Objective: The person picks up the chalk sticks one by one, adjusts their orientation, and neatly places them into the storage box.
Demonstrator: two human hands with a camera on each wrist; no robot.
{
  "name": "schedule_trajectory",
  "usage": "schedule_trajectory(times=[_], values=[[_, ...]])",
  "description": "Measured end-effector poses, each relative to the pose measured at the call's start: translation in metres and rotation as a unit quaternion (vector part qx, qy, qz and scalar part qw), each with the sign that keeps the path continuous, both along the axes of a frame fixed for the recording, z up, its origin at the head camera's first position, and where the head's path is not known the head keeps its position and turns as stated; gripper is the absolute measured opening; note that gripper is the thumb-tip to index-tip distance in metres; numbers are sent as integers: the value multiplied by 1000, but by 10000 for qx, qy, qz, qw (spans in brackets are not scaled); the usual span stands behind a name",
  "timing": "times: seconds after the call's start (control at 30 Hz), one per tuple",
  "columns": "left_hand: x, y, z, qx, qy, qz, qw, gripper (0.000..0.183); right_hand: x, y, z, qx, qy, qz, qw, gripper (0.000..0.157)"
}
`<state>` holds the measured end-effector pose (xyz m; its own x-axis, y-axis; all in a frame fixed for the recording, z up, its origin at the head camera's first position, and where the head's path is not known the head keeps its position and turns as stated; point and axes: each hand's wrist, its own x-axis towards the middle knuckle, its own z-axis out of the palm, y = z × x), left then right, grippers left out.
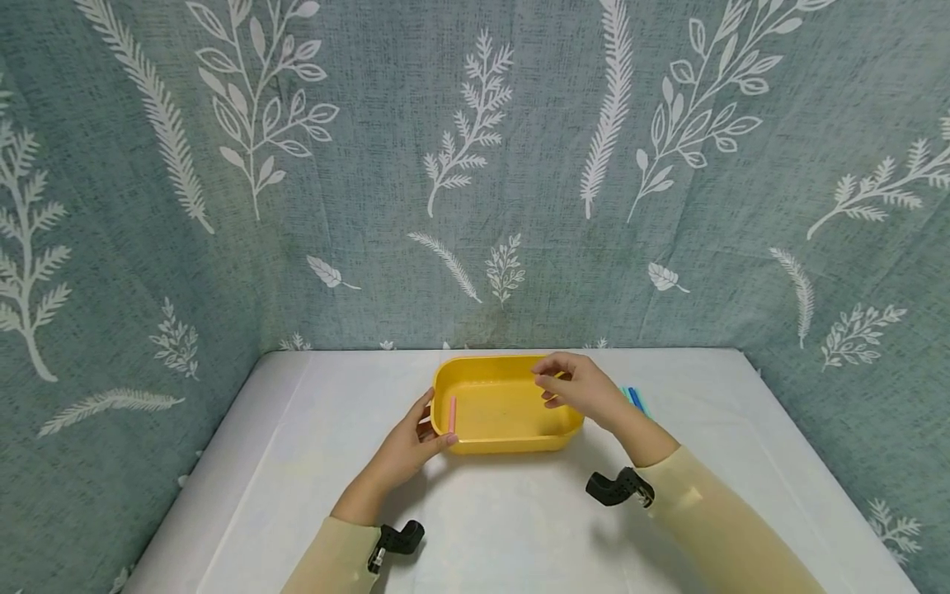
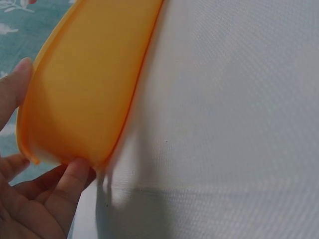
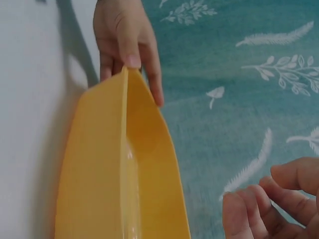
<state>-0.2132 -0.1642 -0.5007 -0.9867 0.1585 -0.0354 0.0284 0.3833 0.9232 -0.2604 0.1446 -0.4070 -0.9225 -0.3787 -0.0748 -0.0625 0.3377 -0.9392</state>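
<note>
A yellow plastic tray (image 1: 508, 446) with rounded corners sits on the white table. My left hand (image 1: 404, 450) grips its left end, thumb over the near rim and fingers around the outer side. In the left wrist view, fingertips of the left hand (image 2: 45, 199) touch the wall of the tray (image 2: 89, 84). A thin pink stick (image 1: 452, 414) lies inside the tray along the left end. Over the tray's right end hovers my right hand (image 1: 582, 388), its fingers loosely bent. Nothing shows between thumb and fingers of the right hand (image 3: 274, 204) in the right wrist view.
To the right of the tray, partly behind the right forearm, lie several blue and teal sticks (image 1: 636, 399) on the white tabletop (image 1: 297, 462). Green leaf-patterned cloth (image 1: 371, 165) hangs behind the table and along both sides. A dark wrist camera sits at each sleeve.
</note>
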Motion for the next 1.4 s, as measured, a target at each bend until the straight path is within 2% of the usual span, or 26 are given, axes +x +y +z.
schedule_trajectory(times=[0.17, 0.43, 0.8, 1.07, 1.4], values=[[0, 0, -1, -26, -44, 24, 10000, 95, 1, 23, -2, 275, 288, 10, 9992, 26], [1, 1, 1, -74, -72, 70, 9999, 96, 0, 60, -5, 638, 575, -278, 9959, 28], [1, 1, 3, -210, -25, 40, 9998, 96, -11, 101, -19, 782, 661, -768, 9918, 28], [1, 1, 3, -135, -1, 19, 9999, 94, -17, 122, -33, 897, 806, -1059, 9870, 31], [1, 0, 1, -22, 4, 9, 10000, 93, -27, 145, -56, 1229, 572, -1253, 9828, 37]])
